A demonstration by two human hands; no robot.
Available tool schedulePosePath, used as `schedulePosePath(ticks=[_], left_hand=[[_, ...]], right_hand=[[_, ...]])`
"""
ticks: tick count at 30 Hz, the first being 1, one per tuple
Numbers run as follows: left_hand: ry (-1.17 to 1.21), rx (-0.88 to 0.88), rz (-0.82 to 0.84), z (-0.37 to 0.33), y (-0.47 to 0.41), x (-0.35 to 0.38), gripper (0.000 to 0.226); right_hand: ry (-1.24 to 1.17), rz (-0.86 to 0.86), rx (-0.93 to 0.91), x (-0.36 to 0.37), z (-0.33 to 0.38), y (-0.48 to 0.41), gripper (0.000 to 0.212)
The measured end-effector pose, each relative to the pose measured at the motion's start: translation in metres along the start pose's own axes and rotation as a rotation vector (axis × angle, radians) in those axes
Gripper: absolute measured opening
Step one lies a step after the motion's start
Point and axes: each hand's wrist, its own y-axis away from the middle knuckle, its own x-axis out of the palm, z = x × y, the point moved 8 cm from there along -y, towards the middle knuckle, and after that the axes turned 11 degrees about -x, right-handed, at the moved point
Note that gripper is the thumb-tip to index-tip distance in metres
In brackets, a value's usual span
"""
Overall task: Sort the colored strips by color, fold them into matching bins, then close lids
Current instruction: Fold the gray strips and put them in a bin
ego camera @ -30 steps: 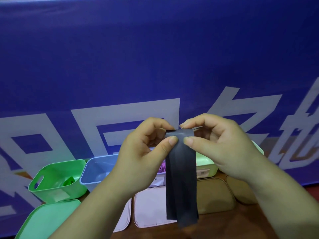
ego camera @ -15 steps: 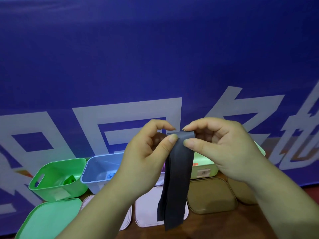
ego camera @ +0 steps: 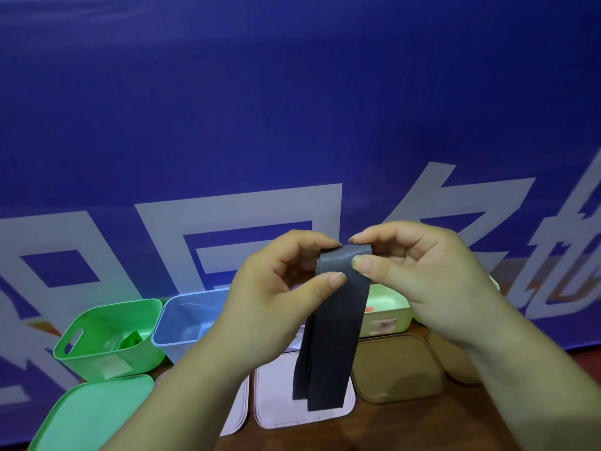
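While both hands work up in the air over the brown wooden table (ego camera: pixel 422 428), a long dark grey strip (ego camera: pixel 331 336) hangs doubled over between them. Its two loose ends dangle above the flat pink lid (ego camera: pixel 276 405) near the front edge. The left hand (ego camera: pixel 273 297) pinches the folded top between thumb and fingers, and the right hand (ego camera: pixel 422 275) pinches it too, just beside. Along the far edge stand a bright green plastic bin (ego camera: pixel 91 362), a light blue plastic bin (ego camera: pixel 175 349) and a pale green plastic bin (ego camera: pixel 390 320), all open. I think the strip is only half folded. It looks smooth and floppy, so if one pinch gets loose the fold could pop open, or the strip could drop onto the lids. I cannot see a grey bin, because the hands hide the middle of the row, so it might end up in the wrong one.
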Motion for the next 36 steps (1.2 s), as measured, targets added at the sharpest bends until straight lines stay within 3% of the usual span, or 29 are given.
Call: schedulePosePath(ticks=[11,19,25,36], left_hand=[[-0.043,-0.009,-0.095,0.003,-0.004,-0.007,0.036],[0.001,-0.043,-0.119,0.006,-0.005,-0.005,0.038],[0.043,-0.061,-0.159,0.01,-0.003,-0.005,0.046],[0.082,-0.146,-0.181,0.019,-0.003,-0.001,0.033]], right_hand=[[-0.424,-0.075,0.242,0.009,-0.03,0.007,0.024],[-0.027,-0.031,0.043,0.002,-0.015,0.006,0.023],[0.008,-0.026,-0.087,0.004,-0.013,0.009,0.036],[0.054,-0.029,-0.123,0.006,-0.021,0.008,0.032]])
